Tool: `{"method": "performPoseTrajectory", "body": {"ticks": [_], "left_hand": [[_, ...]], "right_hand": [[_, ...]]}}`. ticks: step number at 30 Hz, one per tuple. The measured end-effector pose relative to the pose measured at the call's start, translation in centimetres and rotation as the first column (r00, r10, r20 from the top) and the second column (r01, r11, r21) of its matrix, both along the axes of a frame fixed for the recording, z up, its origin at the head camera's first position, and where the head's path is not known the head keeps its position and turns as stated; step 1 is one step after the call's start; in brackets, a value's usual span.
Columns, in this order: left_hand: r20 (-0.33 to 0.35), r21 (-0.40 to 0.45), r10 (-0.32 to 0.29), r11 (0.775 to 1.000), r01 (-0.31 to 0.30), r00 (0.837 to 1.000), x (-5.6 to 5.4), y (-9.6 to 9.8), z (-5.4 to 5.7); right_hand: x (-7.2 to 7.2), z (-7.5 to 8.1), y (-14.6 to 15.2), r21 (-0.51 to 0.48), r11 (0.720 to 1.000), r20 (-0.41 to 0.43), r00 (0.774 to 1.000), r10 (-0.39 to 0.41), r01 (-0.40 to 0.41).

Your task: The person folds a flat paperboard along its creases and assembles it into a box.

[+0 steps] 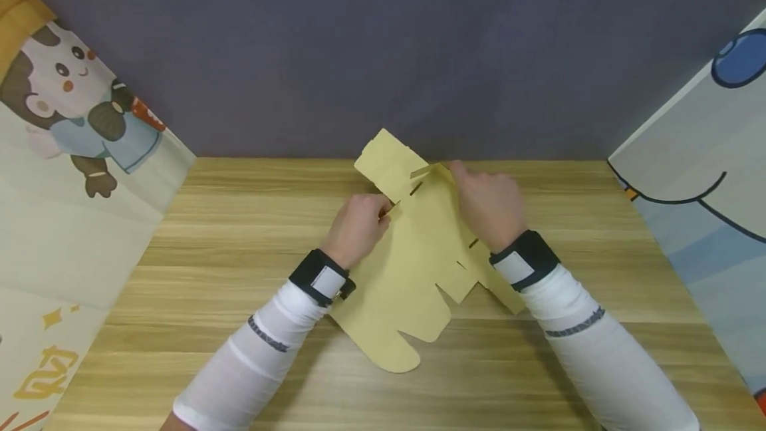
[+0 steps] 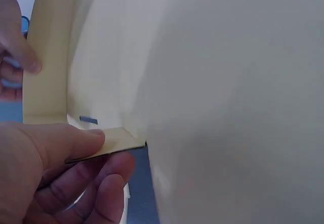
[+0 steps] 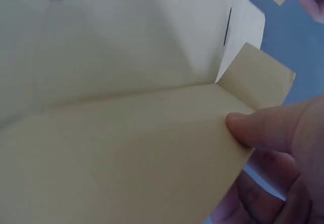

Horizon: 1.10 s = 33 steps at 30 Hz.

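Observation:
A tan die-cut cardboard sheet (image 1: pixel 413 251) with slots, flaps and rounded lobes lies slanted over the wooden table, its far end near the dark wall. My left hand (image 1: pixel 360 228) pinches a small folded tab (image 2: pixel 114 142) on its left edge, thumb on top and fingers below. On the opposite side, my right hand (image 1: pixel 489 203) grips a side panel (image 3: pixel 152 143) between thumb and fingers. That panel is bent up along a crease, and a small end flap (image 3: pixel 260 75) stands beside the thumb. A short slot (image 2: pixel 88 120) shows near the left hand's tab.
The wood-grain table (image 1: pixel 239 238) spreads beneath both arms. A dark grey panel (image 1: pixel 383 52) rises behind it. Cartoon-printed sheets flank the table, one with a child figure (image 1: pixel 78 85) on the left, one with a large pale character (image 1: pixel 706 132) on the right.

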State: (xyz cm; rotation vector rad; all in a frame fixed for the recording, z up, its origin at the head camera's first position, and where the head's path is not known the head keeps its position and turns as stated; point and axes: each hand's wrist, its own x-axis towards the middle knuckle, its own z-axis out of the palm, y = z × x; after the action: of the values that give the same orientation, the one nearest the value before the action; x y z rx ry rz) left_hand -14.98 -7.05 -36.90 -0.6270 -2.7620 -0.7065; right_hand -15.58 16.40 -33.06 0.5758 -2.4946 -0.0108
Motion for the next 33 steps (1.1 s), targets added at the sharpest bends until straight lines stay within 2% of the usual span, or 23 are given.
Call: {"method": "performPoseTrajectory", "body": {"ticks": [5,11,14,19,22,28,33], "left_hand": [[0.113,0.035,0.002,0.999,-0.006,0.994,-0.1,0.2,-1.0],[0.225,0.195,0.020,0.979,-0.065,0.974,-0.2,0.0,-2.1],[0.254,0.262,0.023,0.961,-0.092,0.967,-0.2,-0.1,-2.4],[0.295,0.310,0.032,0.942,-0.127,0.955,-0.2,-0.3,-2.7],[0.330,0.338,0.023,0.931,-0.141,0.944,-0.1,-0.3,-2.9],[0.397,0.421,-0.013,0.891,-0.170,0.918,-0.1,-0.5,-3.6],[0.415,0.453,-0.020,0.872,-0.187,0.909,0.0,-0.6,-4.0]], "right_hand": [[0.1,-0.5,-1.7,0.098,0.994,-0.075,0.996,0.050,-0.043],[0.2,-1.2,-3.0,0.145,0.986,-0.161,0.981,0.108,-0.085],[0.3,-1.5,-3.3,0.166,0.981,-0.179,0.975,0.132,-0.102],[0.6,-2.0,-3.7,0.203,0.970,-0.170,0.971,0.170,-0.134],[0.9,-2.3,-4.0,0.226,0.964,-0.156,0.971,0.179,-0.141],[1.6,-3.1,-4.5,0.249,0.959,-0.162,0.970,0.180,-0.137],[2.2,-3.5,-4.9,0.265,0.955,-0.183,0.965,0.187,-0.134]]}}
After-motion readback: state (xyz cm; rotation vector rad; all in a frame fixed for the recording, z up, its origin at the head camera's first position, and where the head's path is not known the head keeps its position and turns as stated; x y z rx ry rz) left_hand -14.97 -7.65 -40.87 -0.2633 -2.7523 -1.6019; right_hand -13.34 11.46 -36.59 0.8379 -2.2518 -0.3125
